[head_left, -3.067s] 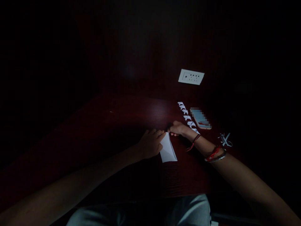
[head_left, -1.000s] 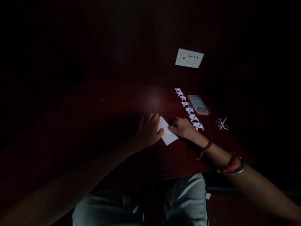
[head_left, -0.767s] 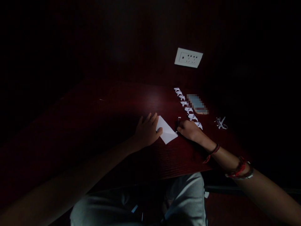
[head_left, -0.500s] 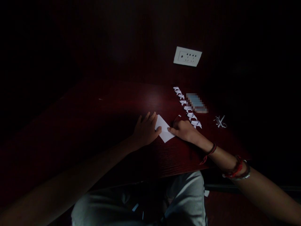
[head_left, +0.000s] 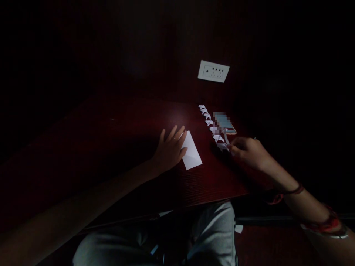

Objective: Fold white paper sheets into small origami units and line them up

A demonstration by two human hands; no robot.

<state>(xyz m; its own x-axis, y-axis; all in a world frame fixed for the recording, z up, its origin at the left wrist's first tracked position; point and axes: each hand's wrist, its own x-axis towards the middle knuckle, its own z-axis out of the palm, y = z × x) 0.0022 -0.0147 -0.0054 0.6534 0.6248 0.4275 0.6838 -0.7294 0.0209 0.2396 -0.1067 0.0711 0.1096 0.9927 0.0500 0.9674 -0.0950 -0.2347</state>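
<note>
A white folded paper (head_left: 192,151) lies on the dark red table (head_left: 133,147). My left hand (head_left: 169,147) rests flat beside it, fingers spread, its thumb touching the paper's left edge. My right hand (head_left: 249,152) is off to the right, with its fingers pinched on a thin white paper strip (head_left: 226,139) near the end of a row of small folded paper pieces (head_left: 211,125). The scene is very dark.
A phone (head_left: 224,123) lies just right of the row of pieces. A white wall socket (head_left: 213,71) sits on the dark panel behind the table. The table's near edge runs above my lap (head_left: 216,229).
My right hand left the white paper and moved right to the row of pieces, now pinching a thin strip. My left hand stays on the paper with fingers more spread.
</note>
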